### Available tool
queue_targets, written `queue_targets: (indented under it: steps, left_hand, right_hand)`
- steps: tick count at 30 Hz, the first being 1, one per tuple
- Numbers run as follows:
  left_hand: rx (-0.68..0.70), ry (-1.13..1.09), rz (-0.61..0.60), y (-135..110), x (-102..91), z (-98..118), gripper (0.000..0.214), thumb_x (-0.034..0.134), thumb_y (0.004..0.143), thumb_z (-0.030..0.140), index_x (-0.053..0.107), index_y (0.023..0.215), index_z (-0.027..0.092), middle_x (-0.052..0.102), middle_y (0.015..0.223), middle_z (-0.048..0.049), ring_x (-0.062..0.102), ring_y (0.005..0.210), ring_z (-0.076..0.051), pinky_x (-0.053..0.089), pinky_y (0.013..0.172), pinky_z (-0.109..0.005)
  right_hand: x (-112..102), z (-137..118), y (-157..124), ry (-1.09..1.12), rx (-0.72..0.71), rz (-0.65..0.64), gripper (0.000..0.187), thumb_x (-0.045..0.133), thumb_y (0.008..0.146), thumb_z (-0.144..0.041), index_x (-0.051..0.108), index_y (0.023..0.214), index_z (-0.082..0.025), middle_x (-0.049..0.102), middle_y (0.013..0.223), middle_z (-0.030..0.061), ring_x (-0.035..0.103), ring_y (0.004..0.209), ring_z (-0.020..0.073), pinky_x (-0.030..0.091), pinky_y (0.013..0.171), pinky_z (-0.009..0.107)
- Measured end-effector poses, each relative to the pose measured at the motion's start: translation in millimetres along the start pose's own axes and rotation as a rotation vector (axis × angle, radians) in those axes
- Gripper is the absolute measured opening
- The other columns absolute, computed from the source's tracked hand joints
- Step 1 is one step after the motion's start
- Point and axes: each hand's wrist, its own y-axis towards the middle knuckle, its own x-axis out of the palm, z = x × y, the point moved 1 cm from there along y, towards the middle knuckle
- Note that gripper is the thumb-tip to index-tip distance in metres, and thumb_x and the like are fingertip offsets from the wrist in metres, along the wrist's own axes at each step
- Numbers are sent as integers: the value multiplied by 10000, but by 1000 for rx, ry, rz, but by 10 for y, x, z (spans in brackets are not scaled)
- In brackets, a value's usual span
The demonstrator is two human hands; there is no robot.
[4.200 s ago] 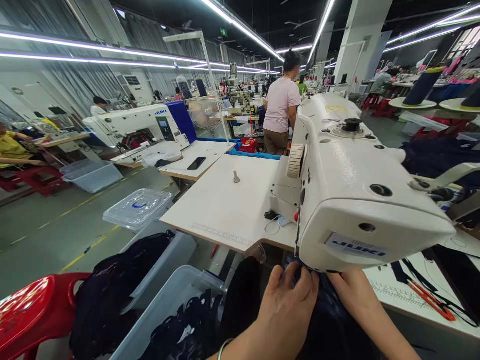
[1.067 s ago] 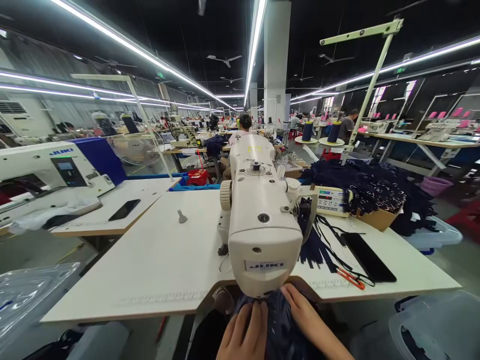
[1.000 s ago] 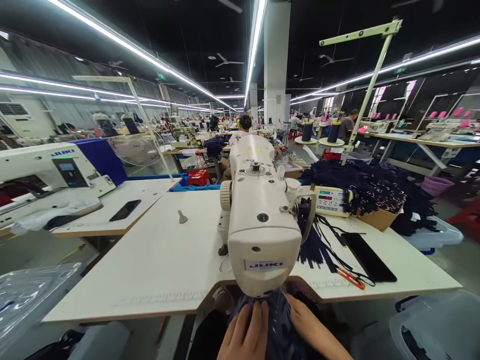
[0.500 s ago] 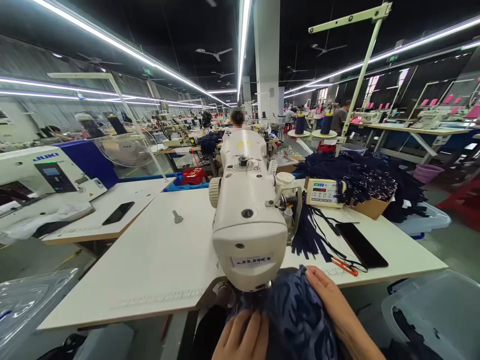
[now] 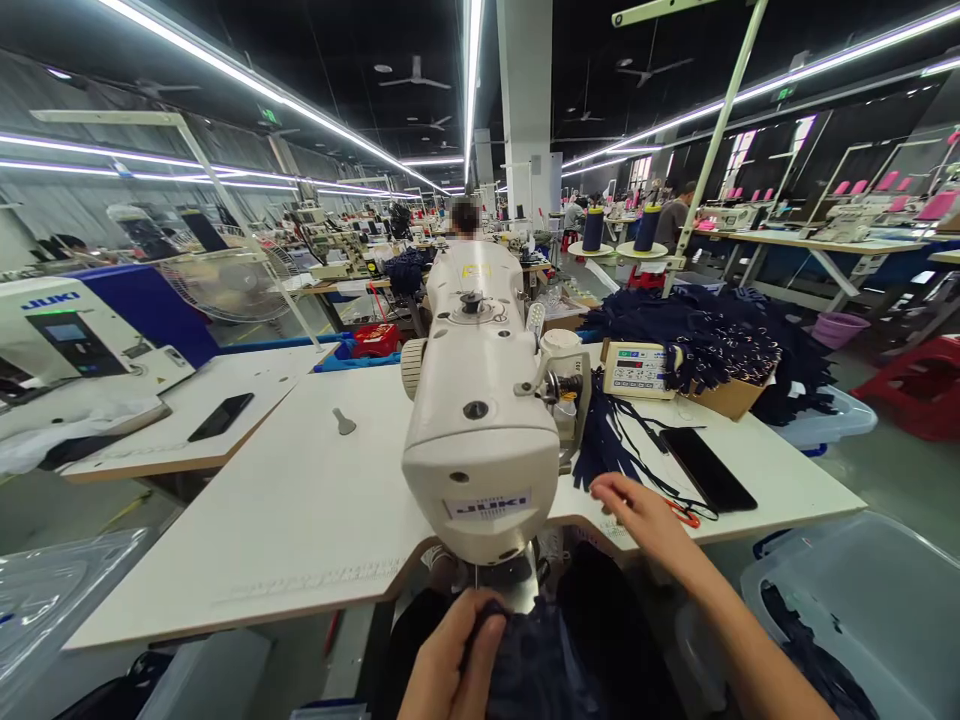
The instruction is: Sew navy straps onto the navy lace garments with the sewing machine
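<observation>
A white sewing machine stands in the middle with its head toward me. Below its needle area, my left hand pinches a piece of dark navy fabric, which hangs down in front of me. Over the table's front edge, my right hand reaches out with its fingers loosely stretched and nothing visible in them. Just beyond its fingertips lies a bundle of navy fabric strips. Red-handled scissors lie partly behind this hand.
On the white table lie a small grey metal piece and a black phone. A control panel stands by a box heaped with navy strips. Clear plastic bins flank the table.
My right hand has let go of the navy fabric and moved up toward the strips. My left hand has drawn the fabric down from beneath the machine head. The view has shifted slightly.
</observation>
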Motion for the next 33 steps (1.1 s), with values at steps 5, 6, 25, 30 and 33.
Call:
queue_targets:
  steps: [5,6,25,30,33]
  left_hand:
    - [289,448,57,128,-5,2,311,333,1028,346,622,1029,232,664,967,-62,679,821,-181,532,636,-232]
    - [340,533,77,141,4,-9,310,330,1029,333,622,1033,230,664,962,-59,676,832,-187,538,656,-249]
    - [572,589,162,40,8,143,225,454,1020,267,661,1091,215,730,1071,5,676,1019,-145,400,978,-294]
    - [519,443,44,17,-55,72,216,466,1013,234,628,1153,206,721,1117,-25,660,1079,-143,405,1052,-323]
    - [436,328,-15,9,-75,1,231,448,1018,234,611,1180,210,707,1151,-41,652,1094,-144,429,1061,-344]
  right_hand:
    - [6,691,700,-77,163,149,233,558,951,-371,625,1020,-159,652,942,37,627,808,169,519,769,366]
    - [38,754,776,-71,182,144,234,585,942,-359,621,1052,-156,648,1009,45,632,854,173,526,783,373]
    - [366,25,-171,1014,404,-150,438,891,579,-495,679,826,-201,593,775,-17,479,544,29,389,422,112]
    - [599,-273,-399,1126,428,-272,301,854,687,-415,690,813,-196,577,731,-32,451,515,24,374,421,116]
    - [662,-365,-461,1167,473,-345,251,825,740,-363,676,856,-197,642,886,7,552,641,67,461,534,157]
